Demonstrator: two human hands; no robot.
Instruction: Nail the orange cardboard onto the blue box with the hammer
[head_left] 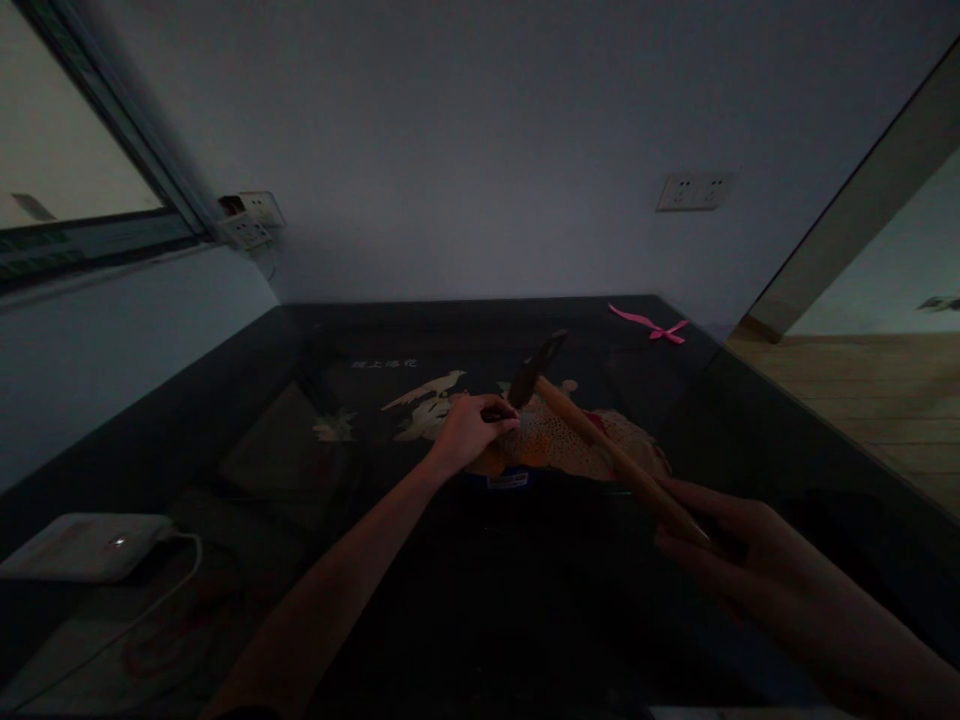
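Observation:
My right hand [739, 545] is wrapped round the wooden handle of a hammer [600, 440]. The hammer's dark head tilts up just right of my left fingertips. My left hand [476, 430] pinches something too small to make out above a brown, perforated sheet [574, 445] with orange and red patches. That sheet lies on the dark table [465, 600], and a blue label [508, 481] shows at its near edge. Left of it, a pale bird figure [427, 389] and flower shapes decorate the tabletop.
A white power bank [90, 545] with a cable [172, 590] lies at the left. A pink ribbon [656, 328] rests near the back right corner. The wall behind carries sockets [694, 192], and more sockets [251, 220] sit at the left corner by a window.

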